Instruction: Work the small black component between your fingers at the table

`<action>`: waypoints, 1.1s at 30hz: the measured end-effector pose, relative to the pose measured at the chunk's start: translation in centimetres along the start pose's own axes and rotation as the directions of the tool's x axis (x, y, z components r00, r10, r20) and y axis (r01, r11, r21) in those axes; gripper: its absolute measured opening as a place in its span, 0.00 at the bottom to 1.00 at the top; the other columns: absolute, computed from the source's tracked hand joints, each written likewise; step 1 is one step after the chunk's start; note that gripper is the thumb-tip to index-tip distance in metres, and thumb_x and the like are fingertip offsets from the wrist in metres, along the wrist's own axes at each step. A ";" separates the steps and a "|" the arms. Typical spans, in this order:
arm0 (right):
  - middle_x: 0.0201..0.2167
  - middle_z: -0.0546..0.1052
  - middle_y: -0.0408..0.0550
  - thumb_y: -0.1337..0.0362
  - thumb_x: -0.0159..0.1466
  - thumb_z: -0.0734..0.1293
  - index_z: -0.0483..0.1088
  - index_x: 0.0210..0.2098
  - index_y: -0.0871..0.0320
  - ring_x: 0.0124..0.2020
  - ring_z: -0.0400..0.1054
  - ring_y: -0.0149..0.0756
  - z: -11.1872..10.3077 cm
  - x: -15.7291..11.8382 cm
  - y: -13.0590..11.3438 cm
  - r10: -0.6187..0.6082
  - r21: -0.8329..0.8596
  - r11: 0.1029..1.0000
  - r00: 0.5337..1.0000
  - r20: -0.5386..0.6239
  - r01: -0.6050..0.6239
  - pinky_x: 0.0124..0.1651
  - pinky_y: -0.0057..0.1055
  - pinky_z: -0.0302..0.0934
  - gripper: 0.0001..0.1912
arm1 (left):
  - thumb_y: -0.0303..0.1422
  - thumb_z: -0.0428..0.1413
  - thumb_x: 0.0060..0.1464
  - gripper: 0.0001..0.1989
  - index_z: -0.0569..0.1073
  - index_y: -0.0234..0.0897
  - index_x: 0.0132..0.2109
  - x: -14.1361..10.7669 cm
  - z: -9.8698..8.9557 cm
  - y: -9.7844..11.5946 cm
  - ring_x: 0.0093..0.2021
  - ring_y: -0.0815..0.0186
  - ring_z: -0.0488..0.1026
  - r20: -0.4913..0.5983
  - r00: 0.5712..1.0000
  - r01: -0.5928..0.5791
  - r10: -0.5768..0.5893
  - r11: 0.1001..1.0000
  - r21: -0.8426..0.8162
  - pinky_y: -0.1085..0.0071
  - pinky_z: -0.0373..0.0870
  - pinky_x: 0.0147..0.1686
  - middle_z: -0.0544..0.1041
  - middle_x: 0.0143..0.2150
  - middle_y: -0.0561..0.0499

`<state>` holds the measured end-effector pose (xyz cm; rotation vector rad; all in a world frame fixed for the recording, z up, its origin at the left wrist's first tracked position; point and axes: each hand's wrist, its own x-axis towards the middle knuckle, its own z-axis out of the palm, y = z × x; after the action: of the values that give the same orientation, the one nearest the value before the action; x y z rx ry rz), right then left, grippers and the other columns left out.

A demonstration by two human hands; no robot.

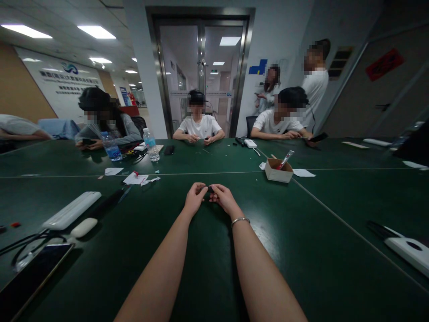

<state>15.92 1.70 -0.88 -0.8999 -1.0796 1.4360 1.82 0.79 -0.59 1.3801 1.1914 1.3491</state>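
A small black object [210, 189] is held between my two hands above the dark green table [208, 250]. My left hand [195, 197] pinches toward it from the left, fingertips close to its left end. From the right, my right hand [224, 198] grips it between thumb and fingers, with a silver bracelet [240, 220] round the wrist. The object's exact shape is too small to make out.
A cardboard box [279, 172] with a tool in it stands ahead right. At left lie a white power strip [72, 210], a white mouse [84, 227] and a phone [36, 273]. Two bottles and paper scraps are ahead left. Several people are across the table.
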 end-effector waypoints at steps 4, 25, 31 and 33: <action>0.15 0.68 0.38 0.53 0.50 0.72 0.71 0.34 0.61 0.15 0.61 0.24 0.1 -0.1 -0.2 0.013 -0.015 1.000 1.000 -0.011 -0.013 0.24 0.27 0.65 0.19 | 0.40 0.55 0.50 0.13 0.71 0.35 0.37 0.1 -0.2 -0.2 0.33 0.67 0.72 0.005 0.999 0.033 -0.033 0.999 0.038 0.77 0.67 0.23 0.74 0.33 0.48; 0.15 0.68 0.38 0.53 0.51 0.72 0.71 0.34 0.61 0.16 0.60 0.24 0.2 -0.3 -0.3 0.007 -0.025 1.000 1.000 0.018 -0.007 0.25 0.28 0.66 0.19 | 0.38 0.51 0.54 0.12 0.73 0.36 0.40 0.4 -0.2 -0.6 0.27 0.71 0.68 -0.002 1.000 -0.022 0.022 0.994 0.110 0.76 0.64 0.27 0.73 0.28 0.52; 0.15 0.68 0.38 0.53 0.51 0.72 0.70 0.35 0.61 0.16 0.61 0.24 0.2 -0.4 -0.4 0.011 -0.035 0.999 1.000 0.011 -0.010 0.24 0.26 0.64 0.19 | 0.40 0.50 0.54 0.14 0.72 0.36 0.42 0.4 -0.2 -0.6 0.23 0.73 0.65 -0.001 0.999 0.033 -0.033 0.996 0.085 0.77 0.60 0.22 0.71 0.28 0.53; 0.15 0.68 0.38 0.53 0.51 0.72 0.71 0.35 0.61 0.16 0.61 0.24 0.2 -0.4 -0.4 0.010 -0.036 0.999 1.000 0.018 -0.010 0.24 0.27 0.64 0.19 | 0.40 0.49 0.55 0.14 0.72 0.36 0.41 0.3 -0.1 -0.4 0.22 0.73 0.64 0.006 1.000 0.028 -0.028 0.996 0.085 0.78 0.59 0.22 0.70 0.26 0.54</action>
<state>15.90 1.29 -0.43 -0.9208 -1.1193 1.4393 1.63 1.16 -0.96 1.4209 1.2714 1.2862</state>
